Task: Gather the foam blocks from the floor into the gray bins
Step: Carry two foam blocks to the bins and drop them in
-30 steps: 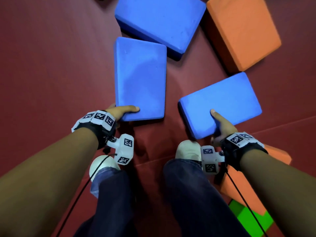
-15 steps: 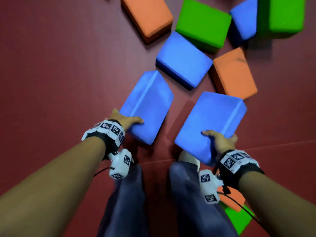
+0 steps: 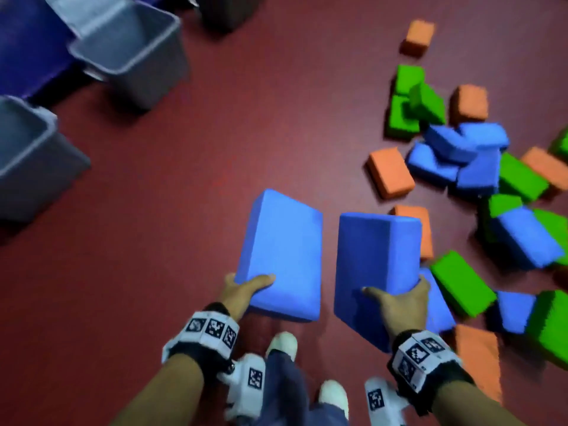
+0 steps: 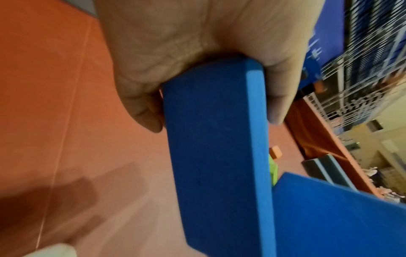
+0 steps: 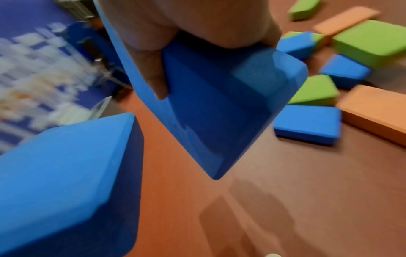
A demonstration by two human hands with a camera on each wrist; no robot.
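Left hand [image 3: 246,290]: I see it clamped on rectangular blue foam block [image 3: 284,256].
Right hand [image 3: 396,302]: clamped on second blue foam slab [image 3: 375,259].
Bins: open grey plastic bins [image 3: 129,56] lie far left; left hand nearer.

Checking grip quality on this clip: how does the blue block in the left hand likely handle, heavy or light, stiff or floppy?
Probably light: the left hand holds the blue block by one end alone. Likely stiff enough, since it juts out straight without sagging. Flat faces suggest it won't roll.

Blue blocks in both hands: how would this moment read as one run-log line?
left hand: holds blue block | right hand: holds second blue block | bins: ahead-left | pile: on floor, right
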